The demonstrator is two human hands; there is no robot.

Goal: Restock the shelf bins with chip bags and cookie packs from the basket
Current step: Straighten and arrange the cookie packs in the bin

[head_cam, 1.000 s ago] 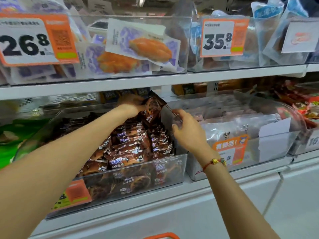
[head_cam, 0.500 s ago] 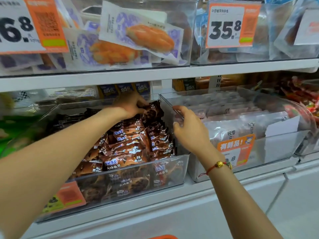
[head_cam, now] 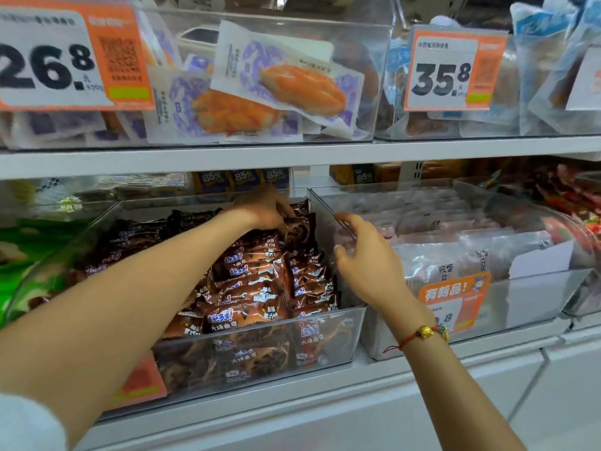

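My left hand (head_cam: pixel 265 206) pinches a dark brown glossy cookie pack (head_cam: pixel 297 231), upright at the back right of the clear bin (head_cam: pixel 325 336), which is full of matching packs. My right hand (head_cam: pixel 364 255) rests loosely spread, fingers on the neighbouring bin's wall (head_cam: pixel 328 209).

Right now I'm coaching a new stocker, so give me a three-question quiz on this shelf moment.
1. True or false: the left hand is at the back of the brown cookie pack bin.
2. Which price tag hangs above that bin: A) 26.8 B) 35.8?
3. What does the right hand touch?

Key: 1 true. 2 A, the 26.8 tag. 3 The clear wall between the two bins.
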